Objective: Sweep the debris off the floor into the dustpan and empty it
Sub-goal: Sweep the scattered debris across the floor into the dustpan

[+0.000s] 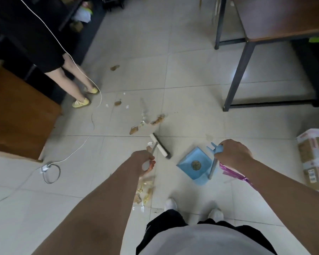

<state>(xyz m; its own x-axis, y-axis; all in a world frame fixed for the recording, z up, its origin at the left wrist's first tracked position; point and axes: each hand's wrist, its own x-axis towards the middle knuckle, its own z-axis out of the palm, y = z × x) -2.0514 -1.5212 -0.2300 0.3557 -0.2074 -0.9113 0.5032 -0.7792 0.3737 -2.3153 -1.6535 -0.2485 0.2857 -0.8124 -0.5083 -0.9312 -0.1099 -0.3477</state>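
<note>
Pale tiled floor [191, 74] bearing scattered brown and white debris [156, 120] at frame centre, with a second heap [145, 192] at lower centre beside the left forearm. Light-blue plastic dustpan [185, 163], right of centre, holds one round scrap. The right hand [234, 154], closed round the dustpan's long handle, steadies it. The left hand [145, 161] grips the shaft of the white-headed broom [159, 146], whose head sits between debris and pan, presumably to draw scraps in. Taped cardboard box [315, 162] at the right edge.

A taped cardboard box [315, 161] sits near a dark-legged table [287, 30].
</note>
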